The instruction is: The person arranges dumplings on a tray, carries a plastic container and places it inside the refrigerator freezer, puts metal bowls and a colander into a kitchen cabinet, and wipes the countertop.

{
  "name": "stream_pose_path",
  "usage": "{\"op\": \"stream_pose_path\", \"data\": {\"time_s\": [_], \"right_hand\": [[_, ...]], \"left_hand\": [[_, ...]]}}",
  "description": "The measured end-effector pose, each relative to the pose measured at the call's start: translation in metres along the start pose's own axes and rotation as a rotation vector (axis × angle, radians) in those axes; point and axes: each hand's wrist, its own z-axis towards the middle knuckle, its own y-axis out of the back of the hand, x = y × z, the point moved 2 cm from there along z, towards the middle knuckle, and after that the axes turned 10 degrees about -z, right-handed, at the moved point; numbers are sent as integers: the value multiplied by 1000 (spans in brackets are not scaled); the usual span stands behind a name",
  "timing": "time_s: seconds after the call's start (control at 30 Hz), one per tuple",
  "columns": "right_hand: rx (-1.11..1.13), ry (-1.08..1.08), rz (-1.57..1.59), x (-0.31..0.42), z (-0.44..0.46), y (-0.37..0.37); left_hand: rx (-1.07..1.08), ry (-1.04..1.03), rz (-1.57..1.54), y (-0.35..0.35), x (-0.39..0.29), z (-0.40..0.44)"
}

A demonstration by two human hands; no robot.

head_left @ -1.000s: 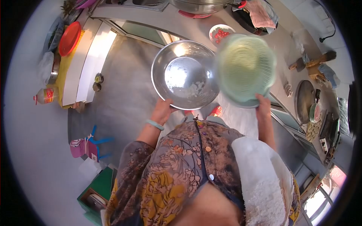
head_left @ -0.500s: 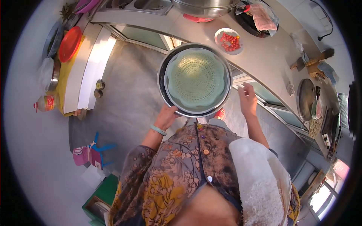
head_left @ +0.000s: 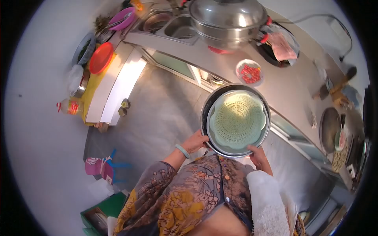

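Observation:
A metal basin (head_left: 205,118) is held in front of my body, with a pale green plastic colander (head_left: 237,118) nested inside it. My left hand (head_left: 195,142), with a pale bangle at the wrist, grips the basin's near left rim. At the near right rim, my right hand (head_left: 258,158) has its thumb over the edge, closed on the basin. Fingers of both hands are partly hidden beneath the basin. No food shows in the colander.
A plate of small red fruits (head_left: 250,73) sits on the counter (head_left: 293,84) ahead. Behind it stand a large lidded steamer pot (head_left: 228,25) and a sink (head_left: 180,28). To the left, a red plate (head_left: 101,58) and an oil bottle (head_left: 70,106) rest on a side unit.
My right hand, apart from the basin before, now grips its near right rim. The view has shifted, and basin and hands appear farther right and lower.

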Motion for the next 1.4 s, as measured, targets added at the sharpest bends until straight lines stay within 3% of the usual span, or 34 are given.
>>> {"op": "stream_pose_path", "data": {"time_s": [0.17, 0.37, 0.47, 0.63, 0.67, 0.73, 0.87, 0.97, 1.1, 1.17, 1.2, 1.3, 1.4], "right_hand": [[-268, 23, 133, -44, -28, 45], [-630, 31, 253, -81, -89, 66], [-788, 74, 307, -114, -101, 67], [-1080, 211, 557, -179, -99, 0], [-1108, 130, 558, -183, -98, -22], [-1136, 228, 649, -168, -81, -73], [-1058, 47, 565, -263, -39, -90], [-1001, 132, 366, -287, -11, -92], [-918, 175, 182, -301, 14, -99], [-911, 166, 209, -278, 20, -125], [-923, 149, 272, -225, 17, -166], [-874, 121, 383, -204, 16, -208], [-834, 154, 337, -248, 19, -223]], "left_hand": [[155, 183, 46, -32, 14, 26], [316, 472, 391, -51, 24, 94], [263, 552, 490, -47, 17, 130], [276, 572, 669, -2, -31, 168], [239, 517, 676, 9, -50, 167], [259, 537, 700, 39, -89, 167], [149, 424, 765, 100, -166, 165], [52, 344, 746, 135, -198, 158], [-22, 316, 655, 191, -212, 131], [-50, 330, 617, 205, -213, 115], [-61, 335, 597, 212, -212, 102], [-57, 316, 564, 240, -203, 81], [-30, 309, 566, 259, -202, 67]]}}
